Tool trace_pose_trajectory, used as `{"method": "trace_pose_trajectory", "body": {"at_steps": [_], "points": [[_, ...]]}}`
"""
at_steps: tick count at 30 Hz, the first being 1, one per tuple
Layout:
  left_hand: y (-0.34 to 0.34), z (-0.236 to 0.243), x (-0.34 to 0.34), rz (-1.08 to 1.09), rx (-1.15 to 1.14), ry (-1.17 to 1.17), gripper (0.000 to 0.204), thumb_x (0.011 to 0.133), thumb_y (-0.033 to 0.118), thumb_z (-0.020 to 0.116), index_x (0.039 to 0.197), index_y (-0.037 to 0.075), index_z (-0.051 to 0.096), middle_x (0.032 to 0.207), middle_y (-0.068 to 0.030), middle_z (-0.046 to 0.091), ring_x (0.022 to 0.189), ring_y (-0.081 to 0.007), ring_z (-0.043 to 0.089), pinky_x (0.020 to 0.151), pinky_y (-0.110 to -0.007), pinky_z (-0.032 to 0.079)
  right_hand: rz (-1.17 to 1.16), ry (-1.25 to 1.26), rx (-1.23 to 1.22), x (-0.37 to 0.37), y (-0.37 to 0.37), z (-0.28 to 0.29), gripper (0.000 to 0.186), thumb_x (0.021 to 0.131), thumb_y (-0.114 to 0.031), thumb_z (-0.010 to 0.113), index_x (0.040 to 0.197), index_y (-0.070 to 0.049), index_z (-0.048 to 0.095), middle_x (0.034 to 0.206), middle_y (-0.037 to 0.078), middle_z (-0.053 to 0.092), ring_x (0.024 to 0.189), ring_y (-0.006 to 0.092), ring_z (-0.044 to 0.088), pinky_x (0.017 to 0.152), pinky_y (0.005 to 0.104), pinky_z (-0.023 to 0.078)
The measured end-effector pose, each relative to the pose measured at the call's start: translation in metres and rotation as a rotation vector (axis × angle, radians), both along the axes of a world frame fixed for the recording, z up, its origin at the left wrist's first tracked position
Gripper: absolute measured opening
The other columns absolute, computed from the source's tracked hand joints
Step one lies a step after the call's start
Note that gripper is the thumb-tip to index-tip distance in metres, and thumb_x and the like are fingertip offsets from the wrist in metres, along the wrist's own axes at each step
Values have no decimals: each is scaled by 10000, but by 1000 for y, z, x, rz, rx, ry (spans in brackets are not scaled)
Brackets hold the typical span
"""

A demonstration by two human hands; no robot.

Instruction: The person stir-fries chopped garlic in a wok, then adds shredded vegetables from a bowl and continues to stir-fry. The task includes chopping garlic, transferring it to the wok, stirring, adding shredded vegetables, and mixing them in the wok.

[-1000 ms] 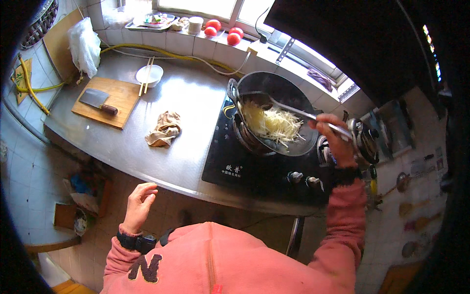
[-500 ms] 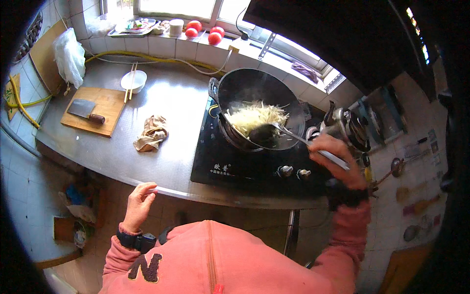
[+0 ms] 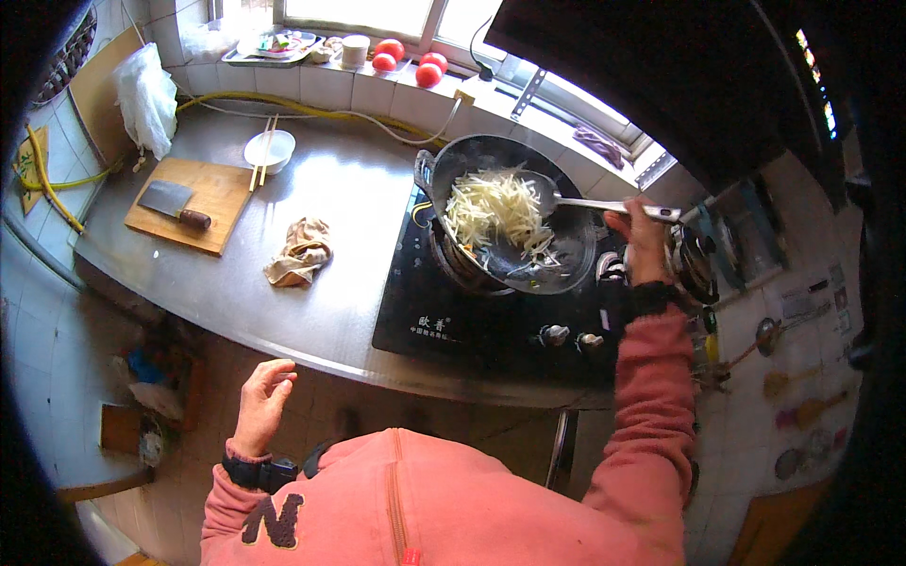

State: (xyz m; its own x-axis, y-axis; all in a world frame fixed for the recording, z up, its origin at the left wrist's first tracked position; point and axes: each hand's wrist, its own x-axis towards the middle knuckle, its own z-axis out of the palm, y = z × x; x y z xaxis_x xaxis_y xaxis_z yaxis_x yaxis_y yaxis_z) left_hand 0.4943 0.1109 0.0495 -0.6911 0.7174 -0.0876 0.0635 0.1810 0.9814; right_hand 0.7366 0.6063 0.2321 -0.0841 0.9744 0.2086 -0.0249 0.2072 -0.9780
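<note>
In my right hand (image 3: 646,247) is the metal handle of a wok spatula (image 3: 596,202), fingers closed round it. The spatula's head dips into a dark wok (image 3: 574,255), against the far right side of a heap of pale shredded vegetable (image 3: 495,209). The wok stands tilted on a black gas stove (image 3: 453,330), its looped handle at the far left. My left hand (image 3: 264,404) hangs empty in front of the counter's near edge, fingers loosely bent and the thumb a little apart.
On the steel counter (image 3: 349,245) lie a crumpled cloth (image 3: 300,252) and a wooden board (image 3: 217,198) with a cleaver (image 3: 170,200). Behind stands a white bowl (image 3: 271,151) with chopsticks (image 3: 263,162) across it. Tomatoes (image 3: 429,74) line the sill. Lidded pots (image 3: 694,259) stand right of the stove.
My right hand has moved away from me with the spatula, whose head has gone from the wok's near side to its far side. The shreds have been pushed about. My left hand stays low.
</note>
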Motion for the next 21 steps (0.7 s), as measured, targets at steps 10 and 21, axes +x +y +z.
{"method": "trace_pose_trajectory", "body": {"at_steps": [10,21], "points": [[-3,5,-4,9,-7,11,271,859,-55,552,1115,10,610,1091,-77,593,979,-183,625,848,-286,498,269,-344,304,5,-117,58,148,893,-106,600,978,15,611,814,124,668,665,187,675,649,271,555],[12,3,-10,-69,7,23,273,856,-65,549,1116,-4,606,1098,-82,587,985,-190,625,848,-287,500,398,-326,340,-3,-135,22,121,899,-61,599,983,26,606,799,139,668,682,187,669,636,286,559]]}}
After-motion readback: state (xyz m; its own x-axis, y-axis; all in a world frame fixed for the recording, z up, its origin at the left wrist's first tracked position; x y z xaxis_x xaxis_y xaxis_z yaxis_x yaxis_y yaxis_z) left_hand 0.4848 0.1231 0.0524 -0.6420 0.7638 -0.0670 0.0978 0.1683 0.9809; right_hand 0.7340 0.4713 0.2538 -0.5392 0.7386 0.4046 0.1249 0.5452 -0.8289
